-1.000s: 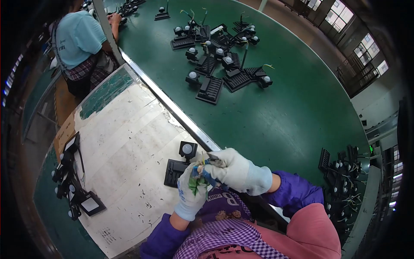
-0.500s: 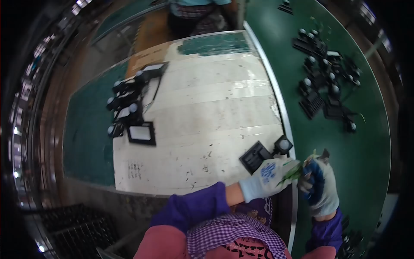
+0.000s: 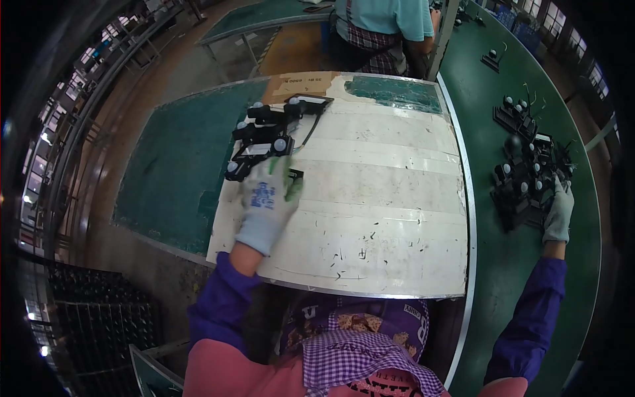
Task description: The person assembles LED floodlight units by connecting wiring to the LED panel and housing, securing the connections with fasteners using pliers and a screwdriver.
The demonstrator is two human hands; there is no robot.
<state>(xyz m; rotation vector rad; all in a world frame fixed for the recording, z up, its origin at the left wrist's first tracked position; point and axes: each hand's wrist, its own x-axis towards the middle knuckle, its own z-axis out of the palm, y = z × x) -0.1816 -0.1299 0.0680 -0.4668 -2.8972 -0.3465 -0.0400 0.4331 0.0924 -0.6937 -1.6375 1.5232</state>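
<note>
My left hand (image 3: pixel 268 192), in a white glove with green fingertips, reaches over the left side of the table. Its fingers are curled round a black floodlight (image 3: pixel 296 175), mostly covered by the hand. Just beyond lie several more black floodlights with round white sensor heads (image 3: pixel 280 145). Far to the right, my gloved right hand (image 3: pixel 561 208) is at a pile of similar floodlights on the green conveyor belt. Its fingers close on a dark floodlight (image 3: pixel 532 213) at the pile's near edge; the fingertips are partly hidden and that part is blurred.
A metal rail (image 3: pixel 471 218) divides the white-covered table (image 3: pixel 377 225) from the green belt (image 3: pixel 489 317). Farther up the belt lies a single floodlight (image 3: pixel 491 61). A person (image 3: pixel 380 30) in a light-blue top is beyond the table. Black crates (image 3: pixel 99 298) stand at lower left.
My hands were together near the rail and have moved apart, left to the table's floodlights, right to the belt pile. The floodlight near the rail has gone from the table. The view has shifted.
</note>
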